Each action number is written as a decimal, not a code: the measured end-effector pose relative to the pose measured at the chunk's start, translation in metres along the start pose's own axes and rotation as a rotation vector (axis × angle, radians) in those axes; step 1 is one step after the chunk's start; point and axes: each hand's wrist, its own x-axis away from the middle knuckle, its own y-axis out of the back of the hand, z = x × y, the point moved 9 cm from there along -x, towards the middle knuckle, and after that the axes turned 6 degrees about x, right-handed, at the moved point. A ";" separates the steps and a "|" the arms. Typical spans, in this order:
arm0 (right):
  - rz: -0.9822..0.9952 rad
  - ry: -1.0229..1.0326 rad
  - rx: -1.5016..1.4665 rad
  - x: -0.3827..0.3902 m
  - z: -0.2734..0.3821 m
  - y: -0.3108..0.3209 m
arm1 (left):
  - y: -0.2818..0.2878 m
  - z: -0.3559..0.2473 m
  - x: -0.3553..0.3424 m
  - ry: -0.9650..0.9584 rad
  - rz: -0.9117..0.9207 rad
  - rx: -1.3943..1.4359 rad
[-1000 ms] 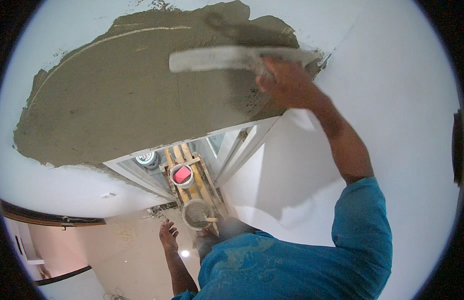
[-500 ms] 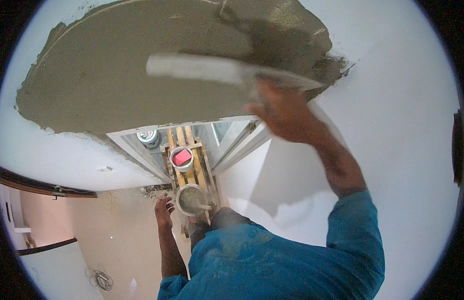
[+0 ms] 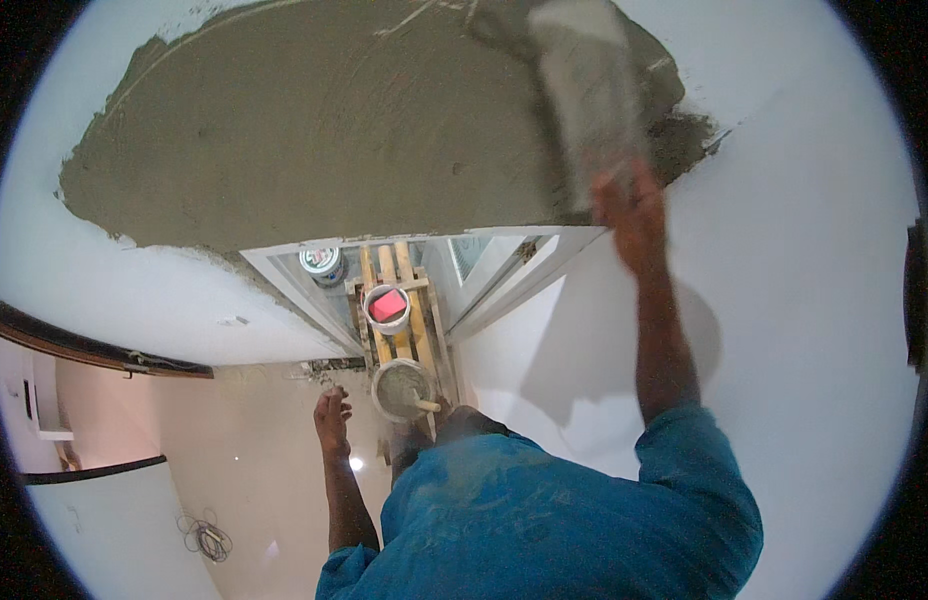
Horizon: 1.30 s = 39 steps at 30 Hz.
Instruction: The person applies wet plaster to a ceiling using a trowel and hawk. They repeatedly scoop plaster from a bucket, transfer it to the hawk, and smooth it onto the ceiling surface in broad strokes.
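My right hand (image 3: 634,215) is closed around a plastering trowel (image 3: 589,95), whose long blade is smeared by motion. The blade lies against, or very close to, the right part of a grey plaster patch (image 3: 334,130) on the white wall above an opening; I cannot tell which. Low on the left, my left hand (image 3: 333,415) hangs with loosely bent fingers apart and nothing in them. Nearest to it is a bucket of grey mortar (image 3: 396,385), with a handled tool (image 3: 426,405) sticking out of it.
Below me is a slatted wooden platform (image 3: 418,335). On it stands a white bucket (image 3: 387,328) with a pink-red block (image 3: 388,304) in its mouth. Beyond it is a lidded tub (image 3: 322,265). A coiled cable (image 3: 206,538) lies on the floor at lower left.
The trowel has swung from lying nearly level across the patch to pointing upward at its right side. My right hand has moved right and slightly down. My left hand stays low.
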 end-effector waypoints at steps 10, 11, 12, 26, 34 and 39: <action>0.578 -0.873 -1.072 0.139 -0.120 -0.155 | -0.164 -0.298 0.138 -1.184 0.167 -0.245; 0.530 -0.788 -1.062 0.141 -0.120 -0.153 | -0.168 -0.302 0.140 -1.218 0.158 -0.308; 0.499 -0.716 -1.080 0.138 -0.120 -0.144 | -0.165 -0.300 0.137 -1.211 0.138 -0.375; -0.892 0.155 0.384 0.017 -0.148 0.059 | 0.067 -0.035 -0.002 -0.308 0.110 -0.713; -0.407 0.102 -0.105 0.042 -0.078 -0.053 | 0.051 -0.098 0.007 -0.437 0.141 -0.789; -0.697 -0.249 -0.107 0.047 -0.127 0.005 | 0.131 -0.076 0.030 -0.272 0.055 -0.508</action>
